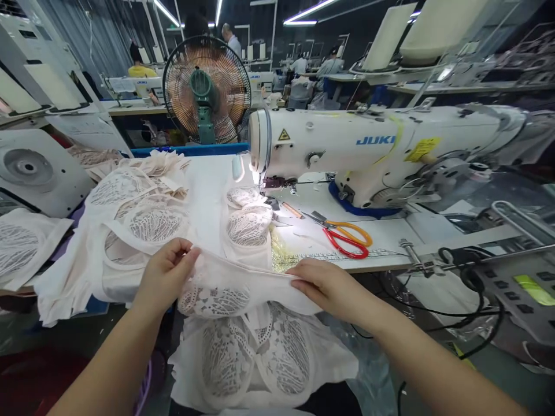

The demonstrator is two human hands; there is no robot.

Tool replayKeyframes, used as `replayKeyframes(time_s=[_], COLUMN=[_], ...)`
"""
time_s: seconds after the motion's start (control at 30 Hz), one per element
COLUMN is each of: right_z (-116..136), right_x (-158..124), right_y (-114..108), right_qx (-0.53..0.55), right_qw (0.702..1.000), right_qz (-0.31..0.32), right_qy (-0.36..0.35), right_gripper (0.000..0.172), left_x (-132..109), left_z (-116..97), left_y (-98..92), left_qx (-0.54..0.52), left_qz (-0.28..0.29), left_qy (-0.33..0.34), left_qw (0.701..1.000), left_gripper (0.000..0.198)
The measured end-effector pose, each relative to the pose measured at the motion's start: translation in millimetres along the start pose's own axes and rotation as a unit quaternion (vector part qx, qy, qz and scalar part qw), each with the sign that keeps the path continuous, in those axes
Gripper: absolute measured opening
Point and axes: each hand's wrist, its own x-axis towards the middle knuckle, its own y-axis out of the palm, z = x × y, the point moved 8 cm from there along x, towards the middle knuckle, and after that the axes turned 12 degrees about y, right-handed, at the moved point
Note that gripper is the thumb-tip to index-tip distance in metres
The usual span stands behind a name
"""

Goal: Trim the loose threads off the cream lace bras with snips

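Observation:
Between my two hands a pale lace bra (225, 289) is stretched out along its band. My left hand (169, 271) pinches one end of it, fingers closed. At the other end, my right hand (323, 286) grips the band edge between thumb and fingers. Below, a second lace bra (260, 364) lies spread over my lap. Straight ahead, another lace bra (249, 222) rests at the needle area of the white JUKI sewing machine (321, 144). A heap of similar bras (147, 225) lies on the table to the left of my left hand.
Scissors with red and orange handles (347, 237) lie on the table near a printed ruler strip (373, 255). A large fan (206, 92) stands behind the table. Metal rods and cables (459, 266) are at the right. Several people work in the background.

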Motion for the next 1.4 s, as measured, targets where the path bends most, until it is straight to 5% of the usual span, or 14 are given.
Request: replayKeyframes(time_s=[0.23, 0.43, 0.57, 0.63, 0.73, 0.87, 0.97, 1.07, 1.2, 1.3, 1.4], right_z=[11, 27, 26, 23, 12, -4, -10, -13, -25, -29, -18], right_x=[18, 73, 88, 84, 70, 53, 45, 36, 22, 12, 4], right_y=[-17, -52, -66, -53, -17, 20, 26, 23, 12, 2, 2], right_qx=[-0.036, -0.077, -0.106, -0.122, -0.14, -0.14, -0.13, -0.115, -0.097, -0.093, -0.099], right_qw=[0.998, 0.984, 0.962, 0.962, 0.97, 0.979, 0.981, 0.98, 0.978, 0.975, 0.976], right_qz=[-0.002, -0.142, -0.24, -0.234, -0.179, -0.134, -0.136, -0.152, -0.179, -0.199, -0.189], right_qy=[-0.056, -0.08, -0.07, -0.076, -0.081, -0.054, -0.05, -0.062, -0.046, -0.019, -0.041], right_gripper=[0.027, 0.023, 0.028, 0.029, 0.029, 0.031, 0.03, 0.027, 0.02, 0.018, 0.022], left_x=[14, 60, 56, 40, 8, -18, -28, -39, -53, -51, -40], left_z=[-9, -79, -107, -88, -27, 35, 33, 5, -34, -31, -14], left_y=[-54.8, -102.7, -125.5, -118.5, -95.8, -81.5, -73.7, -60.7, -17.9, 23.1, 44.9], left_qx=[0.052, 0.144, 0.138, 0.177, 0.242, 0.327, 0.416, 0.506, 0.477, 0.463, 0.481], left_qz=[-0.04, -0.086, -0.061, 0.027, 0.166, 0.199, 0.215, 0.198, 0.154, 0.184, 0.2], left_qy=[0.001, 0.138, 0.252, 0.286, 0.292, 0.292, 0.314, 0.335, 0.417, 0.465, 0.476], left_qw=[0.998, 0.976, 0.956, 0.941, 0.91, 0.877, 0.826, 0.77, 0.759, 0.732, 0.708], left_gripper=[0.027, 0.016, 0.009, 0.005, 0.009, 0.015, 0.013, 0.02, 0.012, 0.015, 0.016])
